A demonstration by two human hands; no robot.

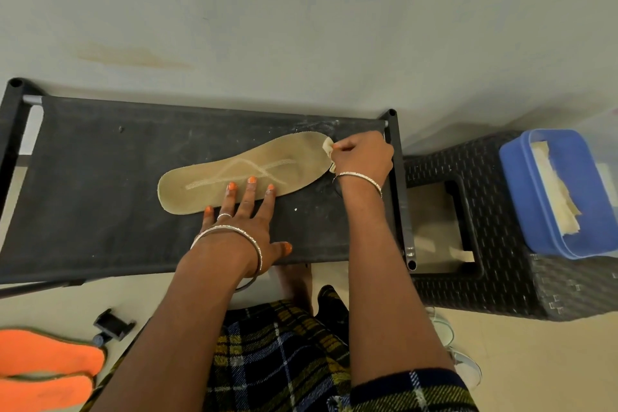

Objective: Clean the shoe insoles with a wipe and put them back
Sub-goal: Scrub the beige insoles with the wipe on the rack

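Tan insole (240,165) under flat left hand (240,227) (right hand (363,157) pinching wipe (328,145) at tip)

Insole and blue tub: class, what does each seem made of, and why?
Insole: seemingly fabric-faced, matt tan, with a fine woven texture and a pale stitched line. Blue tub: probably plastic, smooth with a slight sheen and a moulded rim.

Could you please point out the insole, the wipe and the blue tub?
insole (242,170), head view, middle of its top face
wipe (328,145), head view, bit showing at the insole's right end
blue tub (515,182), head view, its left wall
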